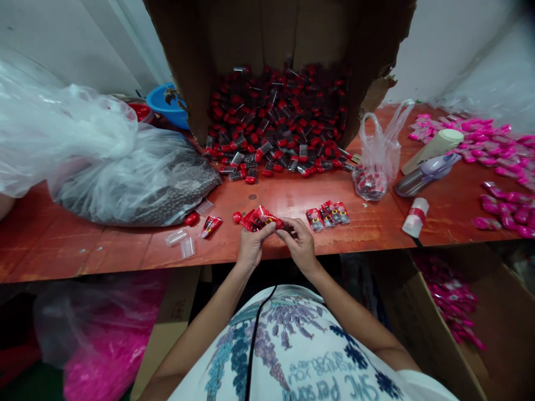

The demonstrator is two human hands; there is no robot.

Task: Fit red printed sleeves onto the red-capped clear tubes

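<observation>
My left hand [251,245] and my right hand [300,242] meet at the front edge of the red-brown table [83,245]. Both pinch a small red packet [267,218] between fingers and thumbs. A few more red packets [328,214] lie in a row just right of my hands. One red packet [211,225] and a red cap [191,219] lie to the left, beside small clear plastic tubes [181,242]. Behind, a tipped cardboard box [276,50] spills a heap of red-capped small tubes [280,128] onto the table.
A large clear bag of dark beads [137,184] lies at left, a blue bowl [167,103] behind it. A small clear bag [376,161], a bottle [426,172] and a tape roll [415,217] are at right. Pink items [493,150] cover the far right and fill a box [451,301] below.
</observation>
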